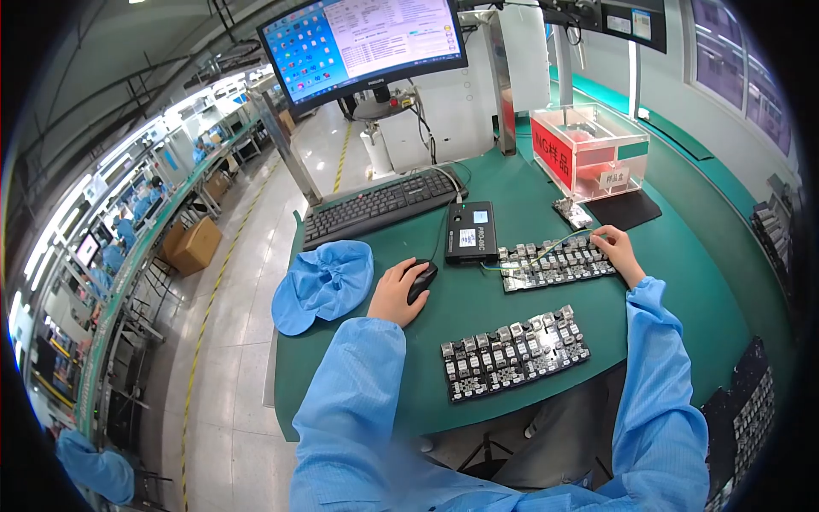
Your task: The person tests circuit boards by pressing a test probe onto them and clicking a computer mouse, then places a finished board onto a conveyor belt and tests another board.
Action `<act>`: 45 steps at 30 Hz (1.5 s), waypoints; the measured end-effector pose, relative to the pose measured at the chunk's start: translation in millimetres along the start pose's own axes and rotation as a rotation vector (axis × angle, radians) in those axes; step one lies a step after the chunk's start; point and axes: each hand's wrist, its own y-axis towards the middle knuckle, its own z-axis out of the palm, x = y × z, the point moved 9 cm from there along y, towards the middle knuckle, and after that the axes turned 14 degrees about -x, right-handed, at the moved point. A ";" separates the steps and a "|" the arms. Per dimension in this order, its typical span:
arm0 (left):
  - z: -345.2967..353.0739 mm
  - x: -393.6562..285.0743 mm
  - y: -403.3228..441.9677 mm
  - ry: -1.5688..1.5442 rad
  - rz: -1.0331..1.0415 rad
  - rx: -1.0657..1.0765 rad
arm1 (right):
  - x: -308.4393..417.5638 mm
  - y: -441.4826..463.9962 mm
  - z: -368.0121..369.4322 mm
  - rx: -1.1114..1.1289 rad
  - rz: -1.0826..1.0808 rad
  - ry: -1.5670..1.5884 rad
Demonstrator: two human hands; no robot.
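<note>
My left hand [398,292] rests beside and over a black computer mouse [424,280], fingers curved around it. At the far board panel [554,266], a row of small circuit boards with metal connectors, my right hand [618,251] has its thumb and fingers bent together at the right end. Whatever is between those fingertips is too small to make out. A thin yellow-green wire [559,242] arcs over that panel from the black PRO-66C box [472,247] toward my right hand. Nearer to me lies a second board panel [515,354], untouched.
Behind the mouse sits a black keyboard [384,205] below a monitor [363,47]. A blue cap [324,286] lies at left. A clear box with a red label [553,154] stands at the back right. More boards [754,418] are at lower right; co-workers sit far left.
</note>
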 end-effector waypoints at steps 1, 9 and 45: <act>-0.3 -0.2 0.1 -0.008 -0.001 -0.002 | 0.6 -0.1 -0.3 -0.001 -0.002 -0.005; 0.7 0.2 -0.3 -0.018 -0.024 0.020 | -6.4 1.5 0.5 0.002 0.005 0.011; 3.4 6.3 -1.5 -0.110 0.063 -0.076 | 92.5 3.7 16.0 0.066 -0.579 -0.867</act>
